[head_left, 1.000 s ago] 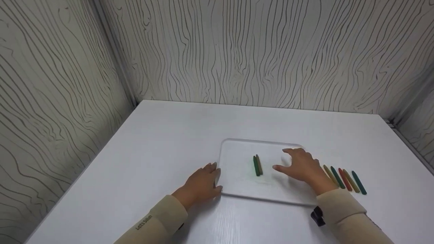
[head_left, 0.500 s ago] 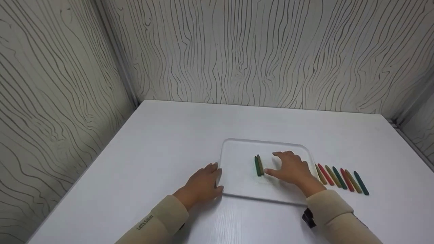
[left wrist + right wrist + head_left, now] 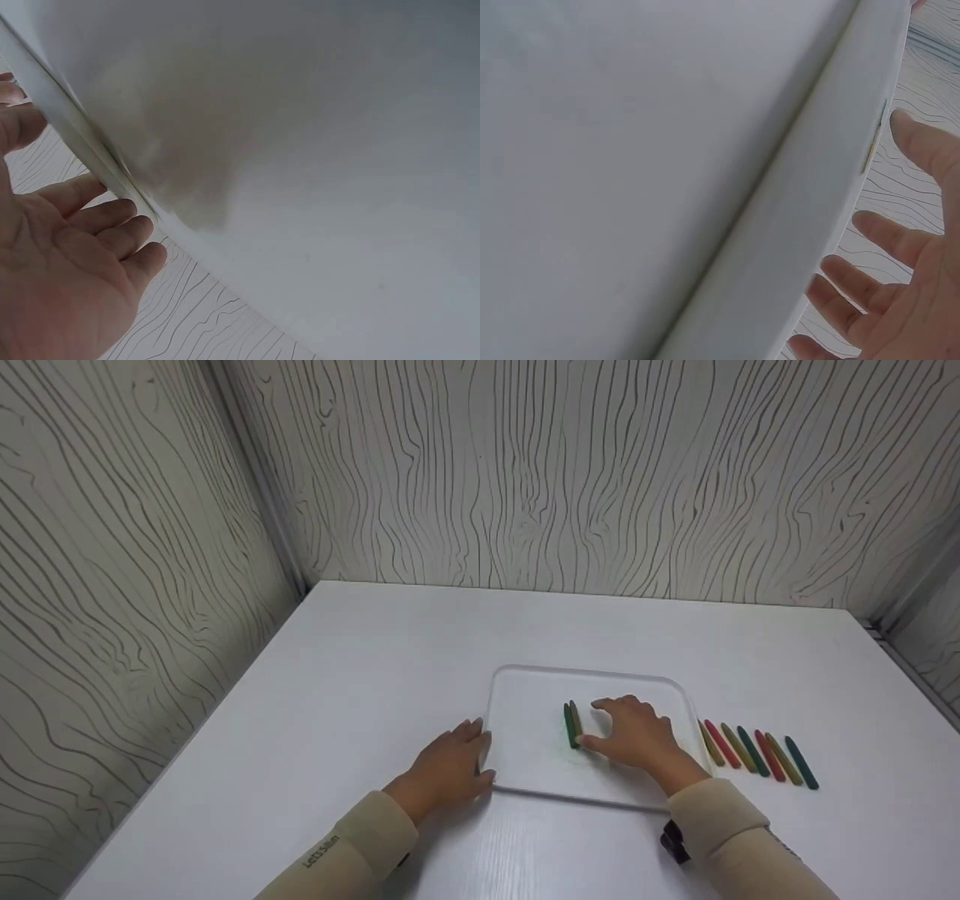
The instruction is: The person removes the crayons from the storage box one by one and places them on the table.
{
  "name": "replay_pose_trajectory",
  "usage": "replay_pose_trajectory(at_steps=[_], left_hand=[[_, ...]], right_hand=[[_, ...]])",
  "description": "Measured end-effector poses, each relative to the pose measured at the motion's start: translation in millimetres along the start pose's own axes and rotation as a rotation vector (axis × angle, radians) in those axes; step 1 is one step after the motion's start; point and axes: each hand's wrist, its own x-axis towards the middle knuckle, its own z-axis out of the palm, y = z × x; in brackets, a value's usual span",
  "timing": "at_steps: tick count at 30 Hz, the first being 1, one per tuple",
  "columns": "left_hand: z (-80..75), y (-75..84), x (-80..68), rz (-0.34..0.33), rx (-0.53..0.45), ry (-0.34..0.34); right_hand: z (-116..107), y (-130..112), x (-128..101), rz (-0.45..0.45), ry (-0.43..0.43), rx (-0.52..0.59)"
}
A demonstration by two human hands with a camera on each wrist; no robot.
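Note:
A white shallow tray (image 3: 525, 765) lies on the white table. On it, a dark green crayon (image 3: 569, 726) and an olive crayon (image 3: 576, 718) lie side by side, lengthwise away from me. My left hand (image 3: 444, 769) rests against the tray's left edge near its front corner; the left wrist view shows its fingertips at the rim. Over the tray, my right hand (image 3: 637, 739) is spread, thumb apart from the fingers and close beside the olive crayon's near end. Whether the thumb touches that crayon I cannot tell. In the right wrist view its fingers are loosely extended and hold nothing.
Several crayons in red, olive and green, among them a red crayon (image 3: 722, 744) and a dark green crayon (image 3: 802, 763), lie in a slanted row on the table (image 3: 390, 660) right of the tray. Patterned wall panels (image 3: 480, 472) stand behind and left of the table.
My right hand has moved left across the tray, closer to the two crayons, uncovering more of the row at right. My left hand has stayed at the tray's edge.

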Motion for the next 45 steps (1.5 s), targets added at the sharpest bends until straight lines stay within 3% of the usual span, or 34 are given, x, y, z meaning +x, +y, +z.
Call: replay_pose_trajectory(at_steps=[19, 28, 38, 45], left_hand=[[-3.9, 0.1, -0.2, 0.01, 0.001, -0.003], [-1.4, 0.2, 0.3, 0.011, 0.013, 0.023], [-1.7, 0.8, -1.8, 0.016, 0.009, 0.025], [-3.9, 1.6, -5.4, 0.016, -0.016, -0.002]], right_hand=[[1, -3, 9, -0.017, -0.084, 0.132], [7, -8, 10, -0.007, -0.047, 0.255], [10, -18, 12, 0.139, -0.05, 0.323], [12, -14, 10, 0.156, -0.053, 0.412]])
